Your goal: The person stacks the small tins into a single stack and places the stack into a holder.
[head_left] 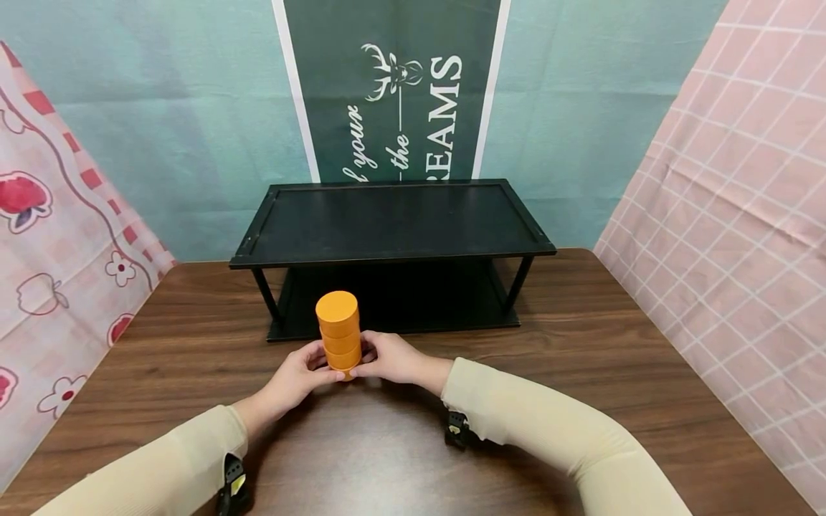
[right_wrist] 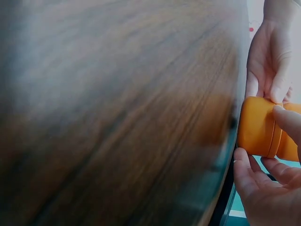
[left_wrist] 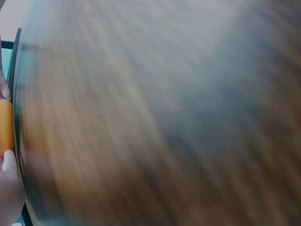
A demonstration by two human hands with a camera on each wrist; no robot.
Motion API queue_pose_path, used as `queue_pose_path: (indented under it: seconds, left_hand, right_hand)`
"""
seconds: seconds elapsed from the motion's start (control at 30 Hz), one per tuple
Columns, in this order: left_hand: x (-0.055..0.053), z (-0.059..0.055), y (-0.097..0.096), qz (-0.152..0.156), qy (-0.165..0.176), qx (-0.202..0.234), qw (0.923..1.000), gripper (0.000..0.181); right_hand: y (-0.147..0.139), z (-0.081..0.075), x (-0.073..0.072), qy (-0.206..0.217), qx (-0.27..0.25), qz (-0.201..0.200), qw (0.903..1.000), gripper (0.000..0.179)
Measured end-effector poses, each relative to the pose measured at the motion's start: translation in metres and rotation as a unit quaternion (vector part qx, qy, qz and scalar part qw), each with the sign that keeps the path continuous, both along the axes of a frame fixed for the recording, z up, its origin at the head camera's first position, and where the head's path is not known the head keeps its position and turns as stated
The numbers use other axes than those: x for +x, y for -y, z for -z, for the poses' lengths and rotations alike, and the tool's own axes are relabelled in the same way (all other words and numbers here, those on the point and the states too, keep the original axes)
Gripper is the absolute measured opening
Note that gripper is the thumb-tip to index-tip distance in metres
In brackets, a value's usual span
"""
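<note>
A stack of orange lidded jars [head_left: 340,337] stands upright in front of the black shelf, near the middle of the table. My left hand [head_left: 298,373] grips its lower part from the left, thumb across the front. From the other side my right hand [head_left: 392,358] holds the same low part, its thumb close to the left one. In the right wrist view, the right fingers [right_wrist: 244,174] curl around an orange jar [right_wrist: 257,126] with a seam near its lid. Only a sliver of the orange jar [left_wrist: 5,127] shows in the left wrist view, between the two hands.
Behind the stack is a black two-tier shelf [head_left: 393,222] on the brown wooden table [head_left: 400,444]. Its lower board lies close beyond the hands. Teal cloth [head_left: 193,129] hangs at the back, with a patterned curtain on the left and a pink checked one [head_left: 729,215] on the right.
</note>
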State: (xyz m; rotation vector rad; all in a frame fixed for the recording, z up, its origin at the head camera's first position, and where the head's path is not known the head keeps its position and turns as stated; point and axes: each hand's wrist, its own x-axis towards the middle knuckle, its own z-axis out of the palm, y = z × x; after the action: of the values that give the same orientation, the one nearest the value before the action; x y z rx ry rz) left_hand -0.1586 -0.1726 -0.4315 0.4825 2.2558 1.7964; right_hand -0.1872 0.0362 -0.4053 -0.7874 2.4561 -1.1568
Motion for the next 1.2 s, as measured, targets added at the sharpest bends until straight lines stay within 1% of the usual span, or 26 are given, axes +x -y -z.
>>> queue_pose_path:
  seconds: [0.2,0.37,0.77,0.83,1.07,1.2]
  left_hand:
    - [-0.002,-0.005,-0.006,0.001,0.001,-0.014,0.9999,0.058]
    - [-0.003,-0.01,-0.012,0.006,0.0,-0.017,0.9998,0.058]
    - [-0.009,-0.011,-0.034,0.027,-0.018,-0.012,0.9994,0.056]
    - [-0.01,-0.011,-0.037,0.026,-0.016,-0.012,0.9995,0.056]
    - [-0.012,-0.015,-0.052,0.044,-0.016,-0.008,0.9989,0.056]
    - [-0.014,-0.017,-0.06,0.047,-0.006,-0.005,0.9989,0.056]
  right_hand:
    - [-0.008,-0.003,0.001,-0.009,-0.006,0.005,0.9999,0.049]
    - [-0.016,-0.004,0.002,-0.015,-0.012,0.006,0.9998,0.05]
    - [-0.041,-0.005,0.005,-0.02,-0.03,0.015,0.9992,0.048]
    - [-0.045,-0.004,0.005,-0.022,-0.033,0.014,0.9991,0.048]
    - [-0.06,-0.005,0.006,-0.027,-0.038,0.022,0.9987,0.048]
    - [-0.068,-0.007,0.007,-0.027,-0.043,0.028,0.9983,0.049]
